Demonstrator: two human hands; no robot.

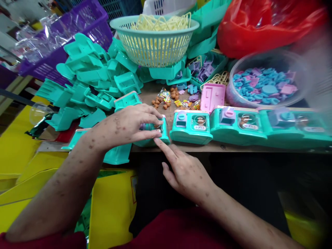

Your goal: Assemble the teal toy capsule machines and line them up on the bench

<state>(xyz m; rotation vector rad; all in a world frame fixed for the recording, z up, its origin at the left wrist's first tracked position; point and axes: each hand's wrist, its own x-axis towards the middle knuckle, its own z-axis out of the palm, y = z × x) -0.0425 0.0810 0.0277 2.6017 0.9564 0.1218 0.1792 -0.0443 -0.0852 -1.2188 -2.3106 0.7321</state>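
My left hand (129, 125) reaches over a small turquoise plastic toy machine (164, 130) at the table's front edge. Its fingers lie across the top and the thumb is along the near side, closed round the toy. My right hand (188, 170) has its index finger stretched out, the tip at the toy's near edge beside my left thumb. The right thumb stands apart and nothing shows in that hand. Just right of the toy, a similar toy machine (190, 136) has a lilac and blue knob piece and a clear round window with brown bits behind it.
More toy machines (236, 133) line the edge rightward. Turquoise shells (90, 74) are heaped at left. Behind are a basket (155, 41) of yellow pieces, a clear tub (229, 93) of small parts, a pink plate (212, 97), tiny brown figures (174, 94) and a red bag (241, 31).
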